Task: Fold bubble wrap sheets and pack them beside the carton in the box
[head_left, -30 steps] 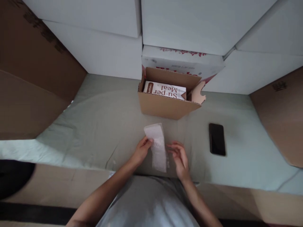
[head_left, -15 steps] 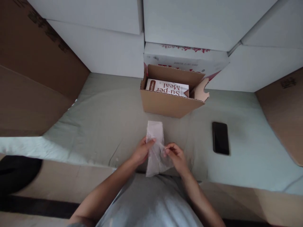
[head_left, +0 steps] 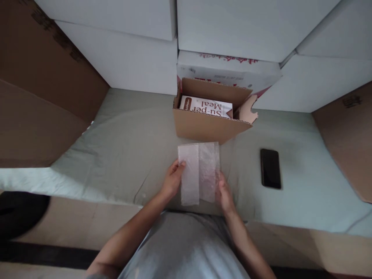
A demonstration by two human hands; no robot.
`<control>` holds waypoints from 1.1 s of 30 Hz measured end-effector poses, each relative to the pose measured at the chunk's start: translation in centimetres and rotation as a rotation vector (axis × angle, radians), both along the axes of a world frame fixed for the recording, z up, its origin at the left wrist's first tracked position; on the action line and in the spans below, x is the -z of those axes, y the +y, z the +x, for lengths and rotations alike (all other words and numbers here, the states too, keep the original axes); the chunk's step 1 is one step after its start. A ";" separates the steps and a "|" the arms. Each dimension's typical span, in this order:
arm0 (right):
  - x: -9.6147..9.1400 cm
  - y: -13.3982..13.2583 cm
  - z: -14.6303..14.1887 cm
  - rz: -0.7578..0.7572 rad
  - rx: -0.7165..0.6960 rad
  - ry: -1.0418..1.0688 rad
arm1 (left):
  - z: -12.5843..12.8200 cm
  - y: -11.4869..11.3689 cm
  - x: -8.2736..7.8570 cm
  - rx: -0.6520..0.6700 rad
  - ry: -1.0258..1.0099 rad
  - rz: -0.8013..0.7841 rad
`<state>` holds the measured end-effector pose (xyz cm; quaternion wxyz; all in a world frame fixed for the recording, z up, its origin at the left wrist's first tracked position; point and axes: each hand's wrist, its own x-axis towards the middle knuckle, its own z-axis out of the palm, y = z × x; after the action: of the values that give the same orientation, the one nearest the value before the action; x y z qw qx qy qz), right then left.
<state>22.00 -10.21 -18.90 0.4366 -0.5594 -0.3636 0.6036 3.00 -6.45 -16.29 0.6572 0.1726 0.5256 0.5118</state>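
Observation:
A translucent sheet of bubble wrap (head_left: 199, 174) is spread between my hands above the cloth-covered table. My left hand (head_left: 172, 181) pinches its left edge. My right hand (head_left: 223, 193) grips its right edge, fingers closed on it. The sheet's left half looks doubled and whiter; the right half is thinner. Just beyond it stands an open brown cardboard box (head_left: 207, 126) holding a white carton (head_left: 206, 108) printed "Su-per Meal".
A black phone (head_left: 270, 168) lies on the pale green cloth (head_left: 122, 155) to the right. White boxes (head_left: 139, 58) are stacked along the back. Brown cartons stand at the left (head_left: 37, 97) and right (head_left: 348, 135).
The bubble wrap was a narrow folded strip held by my left hand. My right hand took hold of it and pulled a layer out to the right, so it is now wider.

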 end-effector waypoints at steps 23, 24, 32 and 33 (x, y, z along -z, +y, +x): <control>-0.4 1.9 0.9 0.001 0.052 -0.237 | -4.4 -0.6 1.1 0.204 0.531 0.106; -0.2 1.9 1.0 0.036 0.037 -0.322 | -4.6 -0.5 1.7 0.222 0.676 0.169; -0.4 0.9 1.5 0.642 -0.234 -1.017 | -5.5 -1.0 2.1 0.835 1.137 0.920; -0.5 0.5 1.9 0.717 -0.383 -0.995 | -5.8 -1.3 1.6 1.004 1.060 0.989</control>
<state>23.89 -9.66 -18.38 0.2598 -0.5171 -0.7954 0.1801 -2.78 -7.76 -17.90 0.3241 0.8629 0.3415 0.1839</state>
